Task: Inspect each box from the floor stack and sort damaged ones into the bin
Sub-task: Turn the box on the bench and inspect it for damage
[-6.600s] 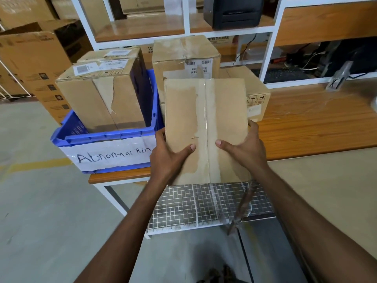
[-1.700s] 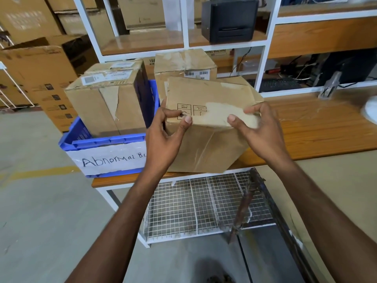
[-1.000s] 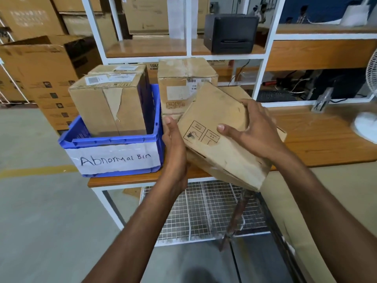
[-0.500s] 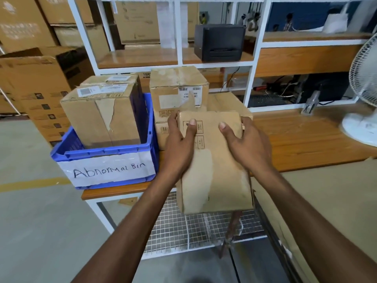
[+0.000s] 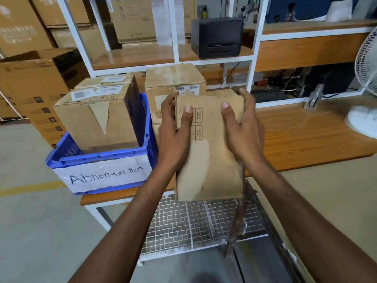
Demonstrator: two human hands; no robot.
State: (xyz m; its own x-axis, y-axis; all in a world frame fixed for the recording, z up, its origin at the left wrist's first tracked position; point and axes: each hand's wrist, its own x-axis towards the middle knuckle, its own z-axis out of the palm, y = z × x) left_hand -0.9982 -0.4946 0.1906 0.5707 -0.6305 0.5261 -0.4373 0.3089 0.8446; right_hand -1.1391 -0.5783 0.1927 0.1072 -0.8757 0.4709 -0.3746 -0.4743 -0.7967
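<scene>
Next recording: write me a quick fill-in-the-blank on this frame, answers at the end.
The left hand and right hand grip one box made of ____.
The label on the blue bin reads ____ Bin.
The white fan stands at the ____ end of the table.
Answers: cardboard; Abnormal; right.

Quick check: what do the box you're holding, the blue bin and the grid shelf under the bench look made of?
Held brown rectangular box: cardboard, matte; a paler patch where the outer paper looks peeled. Blue bin: moulded plastic, slight sheen, ribbed inner wall. White grid shelf: probably coated metal wire, thin crossing rods.
</scene>
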